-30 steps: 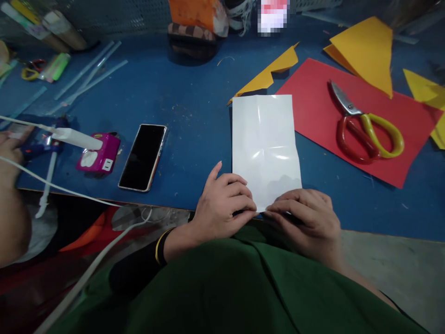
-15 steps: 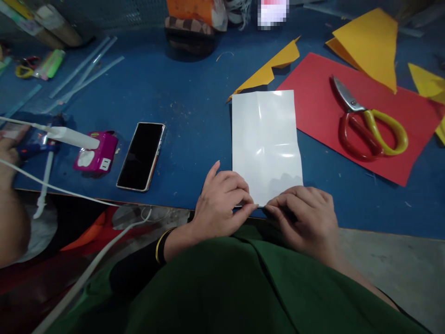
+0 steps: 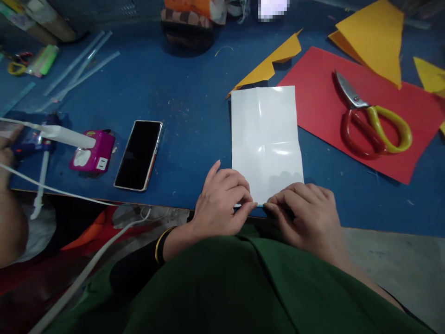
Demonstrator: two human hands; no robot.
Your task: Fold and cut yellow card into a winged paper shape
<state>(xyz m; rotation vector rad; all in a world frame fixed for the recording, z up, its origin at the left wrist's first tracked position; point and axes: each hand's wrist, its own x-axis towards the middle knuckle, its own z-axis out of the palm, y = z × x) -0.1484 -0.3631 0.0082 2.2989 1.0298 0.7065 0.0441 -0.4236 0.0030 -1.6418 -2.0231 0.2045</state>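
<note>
A creased, glossy white sheet of paper (image 3: 266, 134) lies flat on the blue table in front of me, its near edge close to the table's front edge. My left hand (image 3: 224, 202) pinches that near edge at its left part between thumb and fingers. Just to the right, my right hand (image 3: 304, 213) pinches the same edge, so the two thumbs sit close together. The strip of edge under the fingertips is mostly hidden. Creases run down and across the middle of the sheet.
Scissors (image 3: 371, 118) rest on red card (image 3: 320, 102) at right, near folded yellow paper (image 3: 373, 39). A yellow offcut (image 3: 269, 65) lies behind the sheet. Leftward are a phone (image 3: 139, 155), a magenta socket block (image 3: 100, 146), cables, glue sticks (image 3: 81, 67) and another person's arm (image 3: 12, 222).
Both hands keep their pinch on the paper's near edge, with barely any finger movement. The whole view has shifted slightly.
</note>
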